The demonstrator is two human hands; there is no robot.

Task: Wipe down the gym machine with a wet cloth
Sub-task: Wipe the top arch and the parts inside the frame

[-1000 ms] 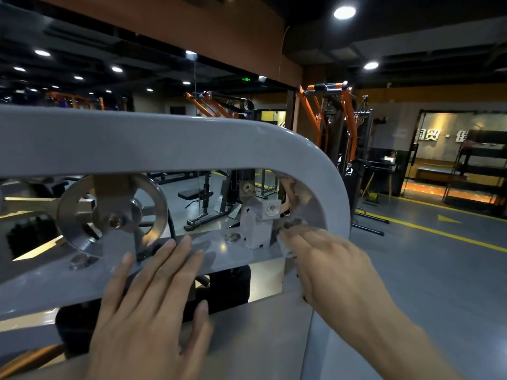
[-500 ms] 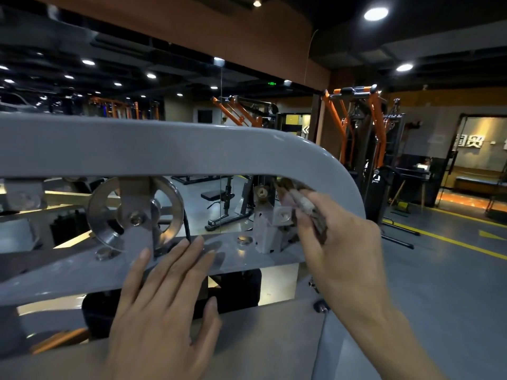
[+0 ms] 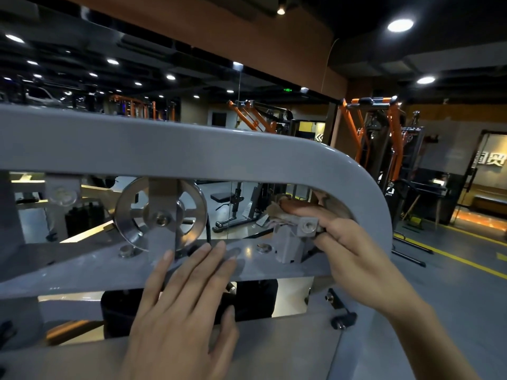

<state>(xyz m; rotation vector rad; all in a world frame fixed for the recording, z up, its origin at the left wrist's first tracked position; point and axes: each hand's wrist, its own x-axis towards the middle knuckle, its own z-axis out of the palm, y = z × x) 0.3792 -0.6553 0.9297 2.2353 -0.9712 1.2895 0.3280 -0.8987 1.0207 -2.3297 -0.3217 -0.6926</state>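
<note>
- The gym machine is the biggest thing here. Its thick grey top bar runs across the view and bends down on the right side.
- Under that bar is a flat grey crossbar with bolts in it.
- A shiny metal wheel hangs between the top bar and the crossbar, left of the middle.
- The left hand lies flat on the crossbar. Its fingers are straight and a little apart, and the tips reach just below the wheel. It holds nothing. I think it is there to keep the person steady.
- The right hand reaches into the gap under the bend of the top bar. Its fingers are curled around the cloth and press it against the machine.
- A small grey block with a bolt in its end stands on the crossbar, right by this hand.
- The cloth is pale and bunched up. It sits on top of the block, partly hidden by the fingers.
- The step now looks like wiping the small parts tucked in the corner.
- The next move needs the cloth rubbed over and around the block and into the tight inside curve of the bar. The fingers must stay tight on the cloth so it does not slip out.
</note>
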